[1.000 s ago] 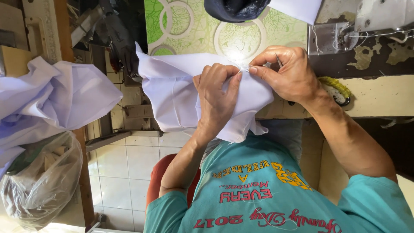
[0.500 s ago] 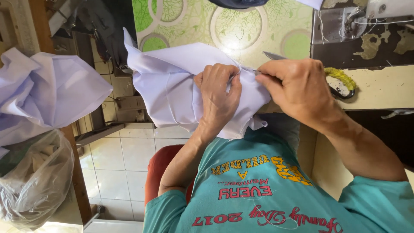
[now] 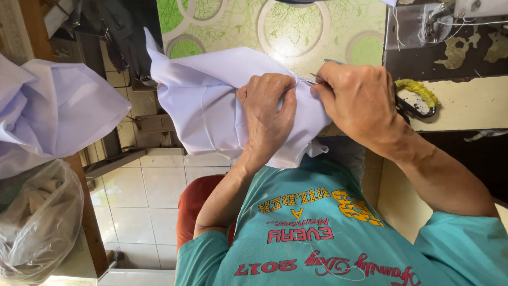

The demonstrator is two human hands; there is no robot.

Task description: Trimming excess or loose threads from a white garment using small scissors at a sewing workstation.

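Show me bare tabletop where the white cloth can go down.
Free: the green circle-patterned tabletop above the white cloth and left of the dark machine bed. Crowded: around the left hand and right hand, with scissors beside the right.

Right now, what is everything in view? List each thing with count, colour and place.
white cloth: one, white, bunched at centre, held by both hands
scissors: one, metal with yellow-wrapped handle, in the right hand, tip at the cloth
patterned tabletop: one, green with circles, top centre
sewing machine: one, dark and worn, top right
cloth pile: one, white, left
plastic bag: one, clear, lower left
tiled floor: white, lower centre-left
teal shirt: one, bottom
left hand: pinching cloth
right hand: holding scissors
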